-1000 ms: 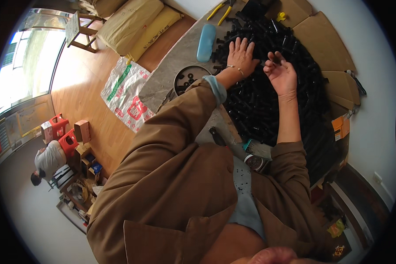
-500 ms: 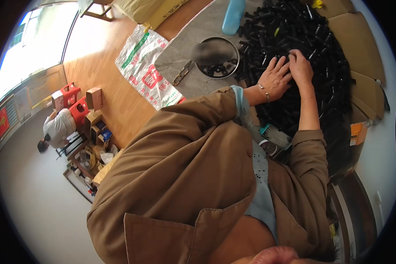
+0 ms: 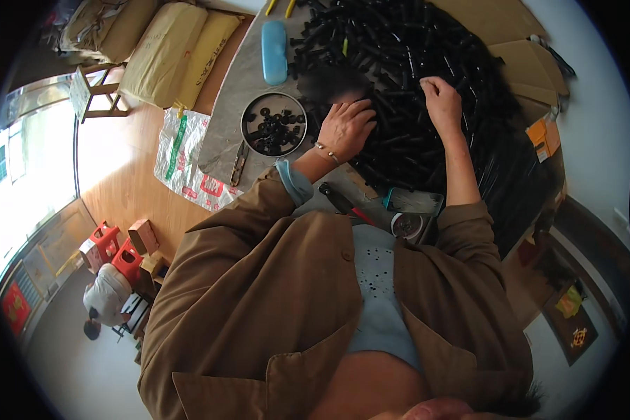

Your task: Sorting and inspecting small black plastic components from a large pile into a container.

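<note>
The left hand point(image 3: 346, 131) curls at the left edge of the heap of black tubes point(image 3: 395, 140) on the grey table point(image 3: 239, 80); the right hand point(image 3: 442, 106), fingertips drawn together, is over the heap; whether either grips a piece cannot be told here; a round dish point(image 3: 276, 101) sits leftward
</note>
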Motion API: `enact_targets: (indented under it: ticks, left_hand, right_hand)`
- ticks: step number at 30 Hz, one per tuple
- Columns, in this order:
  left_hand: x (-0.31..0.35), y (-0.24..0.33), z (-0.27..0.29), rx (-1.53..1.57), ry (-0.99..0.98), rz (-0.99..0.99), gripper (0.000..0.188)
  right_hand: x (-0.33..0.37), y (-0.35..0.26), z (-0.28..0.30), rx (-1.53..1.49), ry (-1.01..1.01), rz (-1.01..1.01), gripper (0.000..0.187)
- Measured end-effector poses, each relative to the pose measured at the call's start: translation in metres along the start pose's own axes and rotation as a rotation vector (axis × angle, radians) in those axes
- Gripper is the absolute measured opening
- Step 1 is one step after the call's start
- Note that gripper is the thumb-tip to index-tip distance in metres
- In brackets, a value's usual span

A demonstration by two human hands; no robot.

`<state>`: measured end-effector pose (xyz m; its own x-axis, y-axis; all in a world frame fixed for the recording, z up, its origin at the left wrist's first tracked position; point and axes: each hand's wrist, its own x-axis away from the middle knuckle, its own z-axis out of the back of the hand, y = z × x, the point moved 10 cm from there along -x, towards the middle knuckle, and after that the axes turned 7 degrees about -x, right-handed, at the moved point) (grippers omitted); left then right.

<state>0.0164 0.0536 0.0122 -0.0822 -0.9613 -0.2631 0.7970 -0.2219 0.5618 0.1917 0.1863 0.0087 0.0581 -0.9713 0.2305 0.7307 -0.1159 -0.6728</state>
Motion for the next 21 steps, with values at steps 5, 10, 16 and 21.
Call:
enact_targets:
  ticks: [5, 10, 16, 21]
  left_hand:
    - [0.01, 0.008, -0.002, 0.131, -0.016, -0.005, 0.021]
    - [-0.008, 0.004, 0.014, 0.178, 0.042, 0.02, 0.015]
    - [-0.028, -0.032, 0.044, 0.035, 0.235, 0.099, 0.016]
    - [-0.051, -0.078, 0.051, -0.261, 0.276, 0.293, 0.043]
  right_hand:
    - [-0.003, -0.003, 0.0, -0.026, -0.041, 0.063, 0.022]
    - [0.006, -0.01, -0.03, 0.049, -0.198, 0.006, 0.019]
    - [0.012, -0.022, -0.051, 0.239, -0.255, 0.167, 0.017]
    - [-0.013, -0.044, -0.039, 0.129, -0.06, 0.302, 0.021]
